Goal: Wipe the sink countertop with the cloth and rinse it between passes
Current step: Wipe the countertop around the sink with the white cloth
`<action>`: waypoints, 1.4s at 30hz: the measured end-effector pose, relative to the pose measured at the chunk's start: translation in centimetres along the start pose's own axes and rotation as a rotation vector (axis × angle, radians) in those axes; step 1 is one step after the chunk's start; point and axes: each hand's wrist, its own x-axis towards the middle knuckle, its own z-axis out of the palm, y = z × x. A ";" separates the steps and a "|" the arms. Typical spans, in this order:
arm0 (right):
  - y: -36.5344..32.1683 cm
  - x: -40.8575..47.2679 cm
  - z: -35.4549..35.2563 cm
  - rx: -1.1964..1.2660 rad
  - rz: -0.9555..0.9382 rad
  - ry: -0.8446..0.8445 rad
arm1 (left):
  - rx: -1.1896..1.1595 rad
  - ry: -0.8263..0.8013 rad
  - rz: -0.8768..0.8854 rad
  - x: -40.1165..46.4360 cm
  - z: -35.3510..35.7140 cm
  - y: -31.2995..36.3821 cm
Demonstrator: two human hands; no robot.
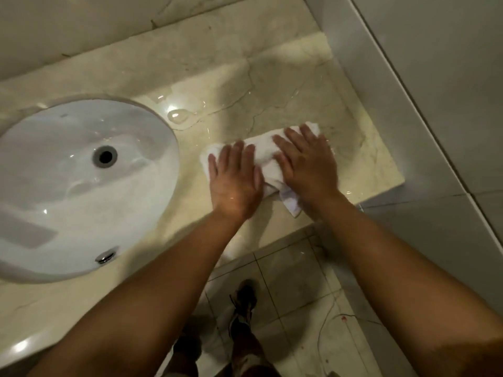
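Note:
A white cloth point(262, 148) lies folded in a long strip on the beige marble countertop point(299, 88), to the right of the basin. My left hand point(234, 178) presses flat on its left half, fingers spread. My right hand point(306, 159) presses flat on its right half. A loose corner of the cloth point(291, 201) sticks out between my wrists near the counter's front edge. The white oval sink point(68, 180) is set into the counter at the left, with its drain point(105, 156) visible.
A puddle of water point(178, 115) sits on the counter just right of the sink's rim. The counter ends at the right against a grey tiled wall point(435, 104). Below the front edge is tiled floor point(299, 295) with my shoe point(245, 297).

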 end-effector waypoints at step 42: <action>6.5 0.6 -1.4 -0.043 0.442 0.102 | -0.038 -0.100 0.355 8.2 1.4 6.2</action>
